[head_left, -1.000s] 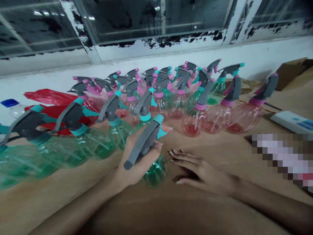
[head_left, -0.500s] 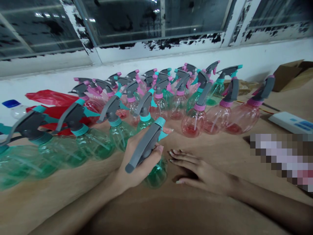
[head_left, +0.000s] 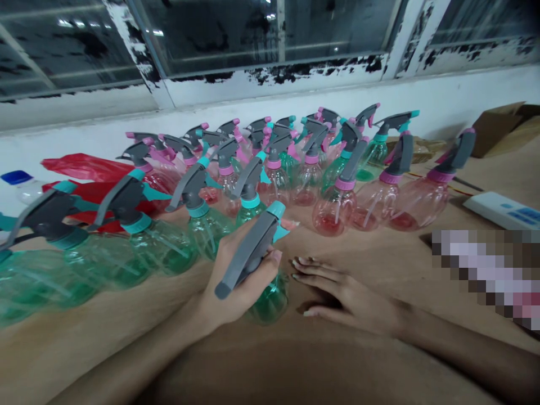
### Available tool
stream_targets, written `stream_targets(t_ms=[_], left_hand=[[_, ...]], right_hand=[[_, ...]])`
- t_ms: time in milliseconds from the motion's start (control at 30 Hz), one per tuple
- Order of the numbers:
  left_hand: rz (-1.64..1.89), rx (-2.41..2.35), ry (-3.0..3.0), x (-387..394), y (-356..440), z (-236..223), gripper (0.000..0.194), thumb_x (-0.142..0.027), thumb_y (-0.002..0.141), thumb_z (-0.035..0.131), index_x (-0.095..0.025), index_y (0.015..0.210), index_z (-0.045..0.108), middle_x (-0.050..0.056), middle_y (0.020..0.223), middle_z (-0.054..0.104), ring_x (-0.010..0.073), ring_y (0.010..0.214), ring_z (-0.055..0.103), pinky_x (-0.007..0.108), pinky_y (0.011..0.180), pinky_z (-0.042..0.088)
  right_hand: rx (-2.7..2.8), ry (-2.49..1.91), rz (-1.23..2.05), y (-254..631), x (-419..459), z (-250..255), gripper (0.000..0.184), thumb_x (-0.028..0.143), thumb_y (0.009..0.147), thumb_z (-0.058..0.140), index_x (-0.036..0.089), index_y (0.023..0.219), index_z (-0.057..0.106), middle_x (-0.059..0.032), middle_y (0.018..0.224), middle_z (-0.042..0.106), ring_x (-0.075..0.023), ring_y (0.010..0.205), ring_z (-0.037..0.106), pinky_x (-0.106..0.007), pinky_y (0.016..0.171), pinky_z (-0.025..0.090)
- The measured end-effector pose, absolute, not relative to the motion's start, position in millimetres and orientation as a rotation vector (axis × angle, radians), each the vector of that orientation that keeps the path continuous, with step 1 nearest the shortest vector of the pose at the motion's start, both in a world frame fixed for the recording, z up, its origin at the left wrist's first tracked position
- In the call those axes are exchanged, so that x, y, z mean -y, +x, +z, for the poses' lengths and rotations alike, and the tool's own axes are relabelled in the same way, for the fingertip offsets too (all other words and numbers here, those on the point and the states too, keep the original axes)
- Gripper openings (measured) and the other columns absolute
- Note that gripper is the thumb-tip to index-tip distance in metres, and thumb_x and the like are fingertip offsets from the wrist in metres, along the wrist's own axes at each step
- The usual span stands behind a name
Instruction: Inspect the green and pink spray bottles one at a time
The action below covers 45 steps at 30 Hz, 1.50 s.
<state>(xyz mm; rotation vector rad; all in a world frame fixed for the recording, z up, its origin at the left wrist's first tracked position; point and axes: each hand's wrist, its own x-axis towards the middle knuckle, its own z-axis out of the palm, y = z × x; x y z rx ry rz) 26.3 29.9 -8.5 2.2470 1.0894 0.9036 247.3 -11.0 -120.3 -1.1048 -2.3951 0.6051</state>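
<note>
My left hand (head_left: 236,275) is wrapped round the neck of a green spray bottle (head_left: 270,301) with a grey and turquoise trigger head. The bottle stands on the wooden table (head_left: 367,371), and part of it is hidden behind the hand. To its right, my right hand (head_left: 341,292) lies palm down on the tabletop, fingers stretched and holding nothing. A row of green spray bottles (head_left: 164,247) runs off to the left. Pink spray bottles (head_left: 335,211) with grey and pink heads stand beyond my right hand.
More pink and green spray bottles crowd toward the wall (head_left: 105,121). A red plastic bag (head_left: 90,169) and a blue-capped bottle (head_left: 19,179) are at left. At right are a white box (head_left: 502,209), a cardboard box (head_left: 502,129) and a pixelated patch.
Almost nothing differs. Both hands and the held spray bottle keep their places; the view has shifted very slightly.
</note>
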Motion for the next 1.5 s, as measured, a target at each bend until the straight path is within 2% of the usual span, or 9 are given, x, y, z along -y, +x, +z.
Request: stream_targets(t_ms=[333,633,1133,1367,1500], left_hand=[[0.898,-1.062,2.250,-30.6,27.2,-9.7,0.006,-0.027,0.083,0.045,-0.026,0.080,0.050,0.000,0.073,0.061,0.0179,0.066,0.059,0.032,0.062,0.047],[0.927,-1.059,2.229,-30.9,27.0,-11.2,0.007,-0.028,0.082,0.046,-0.025,0.078,0.050,0.001,0.076,0.061,0.0175,0.066,0.058,0.032,0.064,0.048],[0.967,-1.041,2.193,-31.2,27.9,-12.5,0.006,-0.025,0.079,0.046,-0.025,0.080,0.052,-0.001,0.071,0.057,0.0165,0.062,0.056,0.031,0.060,0.048],[0.959,-0.945,2.096,-30.4,27.6,-13.3,0.023,-0.015,0.075,0.048,-0.026,0.093,0.057,-0.002,0.080,0.060,0.0148,0.069,0.063,0.029,0.072,0.052],[0.969,-0.977,2.047,-29.0,27.9,-14.9,0.015,-0.017,0.076,0.049,-0.026,0.086,0.056,-0.003,0.076,0.061,0.0158,0.068,0.063,0.030,0.069,0.052]], right_hand=[[2.419,-1.148,0.593,246.6,11.8,-116.3,0.060,0.052,0.088,0.051,0.024,0.139,0.040,-0.0028,0.147,0.040,-0.0209,0.136,0.032,-0.043,0.113,0.029],[2.423,-1.148,0.597,247.1,12.2,-117.2,0.061,0.052,0.089,0.050,0.025,0.141,0.037,-0.0026,0.148,0.037,-0.0200,0.137,0.031,-0.042,0.113,0.029],[2.420,-1.161,0.585,246.9,12.3,-118.0,0.060,0.052,0.088,0.051,0.025,0.140,0.039,-0.0019,0.148,0.037,-0.0204,0.137,0.031,-0.042,0.113,0.028],[2.417,-1.145,0.589,247.3,11.8,-118.5,0.059,0.051,0.088,0.052,0.026,0.140,0.039,-0.0018,0.148,0.038,-0.0213,0.137,0.032,-0.043,0.113,0.029],[2.420,-1.160,0.597,248.1,11.6,-119.9,0.059,0.051,0.088,0.052,0.027,0.140,0.039,-0.0010,0.149,0.036,-0.0217,0.137,0.030,-0.044,0.112,0.029]])
